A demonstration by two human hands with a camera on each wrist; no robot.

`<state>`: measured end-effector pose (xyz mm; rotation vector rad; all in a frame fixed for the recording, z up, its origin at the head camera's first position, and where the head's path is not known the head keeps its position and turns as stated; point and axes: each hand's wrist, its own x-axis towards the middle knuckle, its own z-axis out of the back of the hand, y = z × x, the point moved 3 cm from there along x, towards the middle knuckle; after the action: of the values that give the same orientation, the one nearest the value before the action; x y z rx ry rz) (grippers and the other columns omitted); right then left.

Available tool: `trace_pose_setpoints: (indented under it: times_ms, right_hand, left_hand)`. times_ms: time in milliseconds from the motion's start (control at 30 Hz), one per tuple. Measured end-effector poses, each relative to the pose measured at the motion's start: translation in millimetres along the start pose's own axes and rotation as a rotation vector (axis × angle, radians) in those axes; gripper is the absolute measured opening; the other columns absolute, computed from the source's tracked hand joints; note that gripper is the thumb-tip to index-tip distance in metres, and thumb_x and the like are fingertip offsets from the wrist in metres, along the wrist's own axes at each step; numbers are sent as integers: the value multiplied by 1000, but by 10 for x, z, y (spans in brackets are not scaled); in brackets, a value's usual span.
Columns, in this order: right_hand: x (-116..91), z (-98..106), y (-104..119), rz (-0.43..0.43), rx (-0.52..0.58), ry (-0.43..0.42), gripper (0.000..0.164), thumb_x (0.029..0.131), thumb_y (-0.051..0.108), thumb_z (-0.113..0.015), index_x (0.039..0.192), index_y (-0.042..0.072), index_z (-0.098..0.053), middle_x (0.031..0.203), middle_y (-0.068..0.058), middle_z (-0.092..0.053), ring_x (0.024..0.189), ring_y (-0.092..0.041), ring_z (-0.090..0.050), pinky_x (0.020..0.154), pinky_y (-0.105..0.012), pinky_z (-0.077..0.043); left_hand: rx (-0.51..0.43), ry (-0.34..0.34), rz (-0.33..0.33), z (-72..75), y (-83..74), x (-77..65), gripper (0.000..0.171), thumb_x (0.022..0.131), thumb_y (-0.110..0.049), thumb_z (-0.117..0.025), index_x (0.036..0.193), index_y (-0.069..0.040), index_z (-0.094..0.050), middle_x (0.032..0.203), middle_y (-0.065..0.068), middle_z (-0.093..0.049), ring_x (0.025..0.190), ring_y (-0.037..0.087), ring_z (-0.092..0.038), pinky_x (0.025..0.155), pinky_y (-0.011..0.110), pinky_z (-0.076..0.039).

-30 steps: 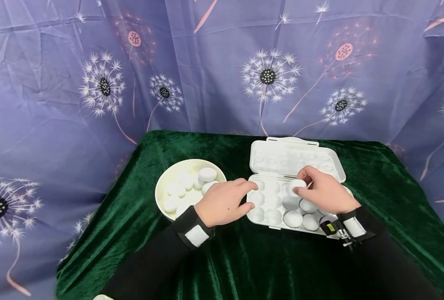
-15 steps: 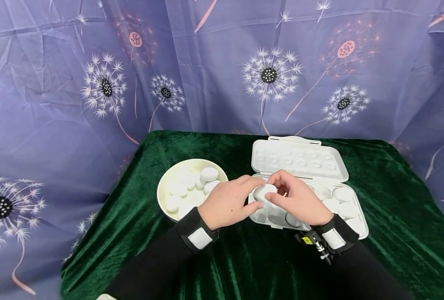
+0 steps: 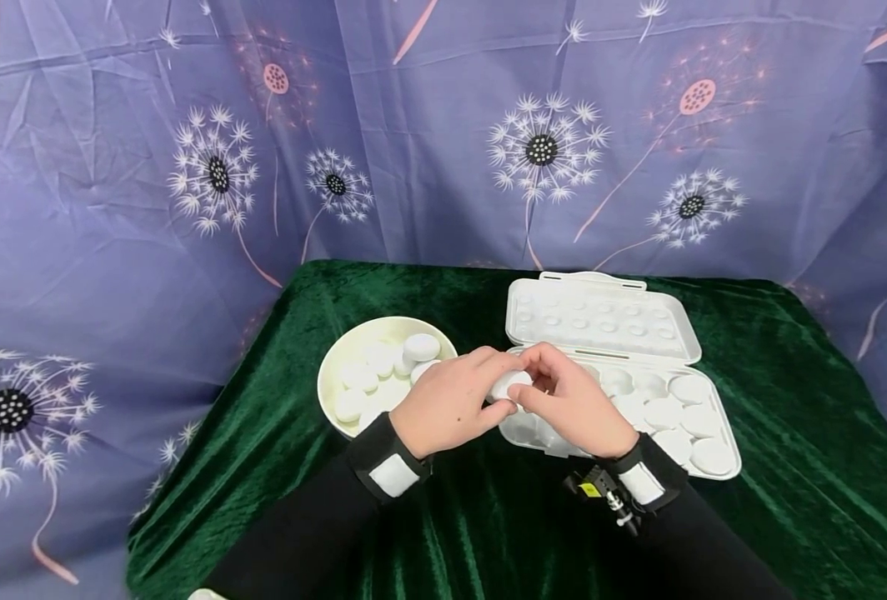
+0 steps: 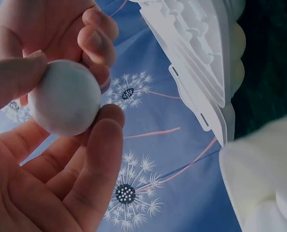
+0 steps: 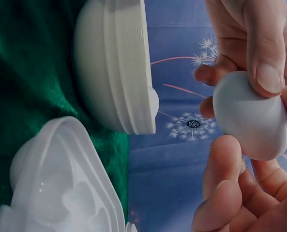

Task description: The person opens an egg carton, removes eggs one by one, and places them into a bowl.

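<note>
Backdrop (image 3: 113, 167): purple cloth with dandelion print, hung behind and at both sides. Table (image 3: 488, 533): dark green velvet cover.

Egg carton (image 3: 601, 321): white, lid open, right of centre; several eggs seated along right and near cells, left cells look vacant; exact count unclear.

Bowl (image 3: 331, 375): white, left of carton, several eggs inside.

Judged partway through.

Left hand (image 3: 447, 404) and right hand (image 3: 571, 404): meet over carton's left edge, fingertips of both pinching one egg (image 3: 509, 385), held above surface.

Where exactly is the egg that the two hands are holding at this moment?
In the head view, the egg sits between the left hand and the right hand, above the carton's left end, right of the bowl.
</note>
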<state>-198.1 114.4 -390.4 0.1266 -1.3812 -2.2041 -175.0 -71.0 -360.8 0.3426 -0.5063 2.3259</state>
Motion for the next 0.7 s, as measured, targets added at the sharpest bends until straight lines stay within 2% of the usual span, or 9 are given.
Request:
trace_pose_setpoints:
  times_ms: [200,333,533,700]
  right_hand:
    - [30,-55,14,29,28,2,17,102,22,-63,117,16,-57,93,-4,-59,72,-27,-62,66,-31,-50]
    - [31,-59,10,48,42,-9,17,103,19,-61,119,12,-57,91,-5,-60,72,-29,-63,65,-31,-51]
    - [7,-43,-35,40,28,-30,16,102,16,-61,117,12,-58,89,-7,-62,71,-23,-63,65,-30,-49]
    - [-28,-33,-85,6,-14,-37,11,102,17,-62,112,15,-61,88,-3,-63,72,-23,-64,63,-31,-47]
  left_hand:
    - [32,22,9,108,73,-16,44,92,-30,-74,133,-18,-62,112,-2,-64,74,8,-58,62,26,-49]
    - [52,21,84,245,211,-28,39,90,-31,-76,125,-20,-65,107,-5,-64,75,7,-57,62,27,-48]
    - [103,69,246,429,669,-78,39,93,-32,-73,129,-21,-62,116,-4,-67,92,12,-64,72,35,-51]
    - [96,136,398,491,1045,-154,39,97,-30,-69,132,-15,-61,118,4,-68,95,20,-64,79,40,-50]
